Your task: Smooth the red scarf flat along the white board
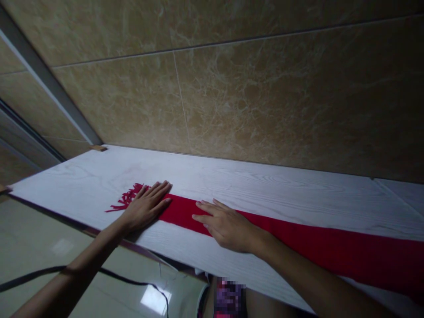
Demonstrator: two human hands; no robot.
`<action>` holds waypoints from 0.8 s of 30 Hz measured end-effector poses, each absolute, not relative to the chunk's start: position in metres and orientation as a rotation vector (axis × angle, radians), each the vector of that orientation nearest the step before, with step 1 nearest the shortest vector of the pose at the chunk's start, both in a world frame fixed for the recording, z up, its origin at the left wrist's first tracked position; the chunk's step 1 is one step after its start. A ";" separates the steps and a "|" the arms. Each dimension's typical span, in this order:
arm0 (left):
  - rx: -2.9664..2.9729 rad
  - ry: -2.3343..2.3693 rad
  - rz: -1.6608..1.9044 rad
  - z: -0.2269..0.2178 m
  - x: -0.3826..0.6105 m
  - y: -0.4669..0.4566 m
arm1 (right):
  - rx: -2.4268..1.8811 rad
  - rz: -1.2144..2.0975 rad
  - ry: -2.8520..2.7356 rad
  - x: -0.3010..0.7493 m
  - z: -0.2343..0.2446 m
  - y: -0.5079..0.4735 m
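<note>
A long red scarf (318,243) lies stretched along a white wood-grain table (265,181), running off past the right edge of the view. Its fringed end spreads loosely on the left side of the tabletop. My left hand (145,207) rests flat on the scarf close to the fringe, fingers extended and covering part of the cloth. Further right, my right hand (228,225) lies on the scarf with its fingers spread, pointing left. Neither hand grips the fabric.
A marbled tile wall (232,97) stands behind the table's far edge. At the left rises a grey metal frame (49,79), with a small wooden block (98,148) at the table's corner. A dark cable (122,277) hangs below the front edge, above the shiny floor (39,238).
</note>
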State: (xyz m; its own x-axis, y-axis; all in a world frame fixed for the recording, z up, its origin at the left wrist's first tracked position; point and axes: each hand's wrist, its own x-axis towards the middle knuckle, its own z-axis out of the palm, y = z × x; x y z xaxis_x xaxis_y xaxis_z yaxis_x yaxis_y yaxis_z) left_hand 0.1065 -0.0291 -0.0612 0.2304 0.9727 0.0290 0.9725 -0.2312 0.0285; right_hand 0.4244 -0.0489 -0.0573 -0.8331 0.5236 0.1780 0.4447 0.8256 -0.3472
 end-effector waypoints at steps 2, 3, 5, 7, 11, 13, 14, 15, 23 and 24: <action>2.467 1.935 0.062 -0.062 0.105 -0.028 | -0.717 0.436 -2.738 0.425 -0.058 -0.048; 2.473 1.926 0.065 -0.063 0.104 -0.028 | -0.709 0.447 -2.729 0.426 -0.058 -0.047; 2.488 1.913 0.070 -0.063 0.103 -0.027 | -0.707 0.482 -2.701 0.427 -0.059 -0.047; 2.498 1.918 0.067 -0.063 0.103 -0.027 | -0.716 0.516 -2.669 0.427 -0.058 -0.047; 2.545 1.919 0.077 -0.063 0.103 -0.030 | -0.700 0.545 -2.630 0.427 -0.057 -0.047; 2.584 1.902 0.100 -0.063 0.103 -0.031 | -0.696 0.550 -2.622 0.426 -0.056 -0.048; 2.596 1.891 0.116 -0.063 0.102 -0.031 | -0.697 0.551 -2.622 0.426 -0.056 -0.048; 2.595 1.878 0.124 -0.063 0.101 -0.031 | -0.701 0.550 -2.622 0.426 -0.056 -0.048; 2.397 1.926 0.160 -0.049 0.128 -0.035 | -0.719 0.522 -2.665 0.427 -0.056 -0.048; 2.413 1.873 0.241 -0.047 0.141 -0.039 | -0.711 0.505 -2.679 0.427 -0.056 -0.048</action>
